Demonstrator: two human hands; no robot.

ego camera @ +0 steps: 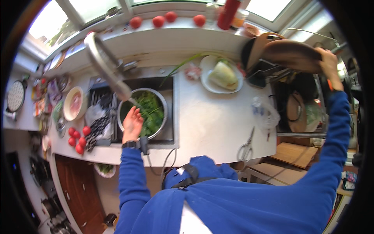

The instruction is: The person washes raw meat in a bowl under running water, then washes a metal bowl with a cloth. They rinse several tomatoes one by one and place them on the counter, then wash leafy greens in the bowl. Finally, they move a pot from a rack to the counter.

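Observation:
My left hand (133, 122) is over the near left rim of a metal bowl (166, 117) in the sink, palm up with fingers a little curled and nothing in it. Leafy greens (150, 111) fill the bowl, and water runs from the faucet (121, 89) just above my fingers. Far to the right, my right hand (329, 63) grips the edge of a round wooden cutting board (292, 54), raised at the rack beside the counter. A white plate (206, 84) with a head of cabbage (223, 76) stands between the sink and the boards.
Scissors (247, 147) lie near the counter's front edge, below a clear plastic bag (267, 114). Left of the sink are tomatoes (79, 148) and a cream bowl of meat (83, 102). A red bottle (229, 14) and more tomatoes line the windowsill. A cable (163, 166) hangs by my left wrist.

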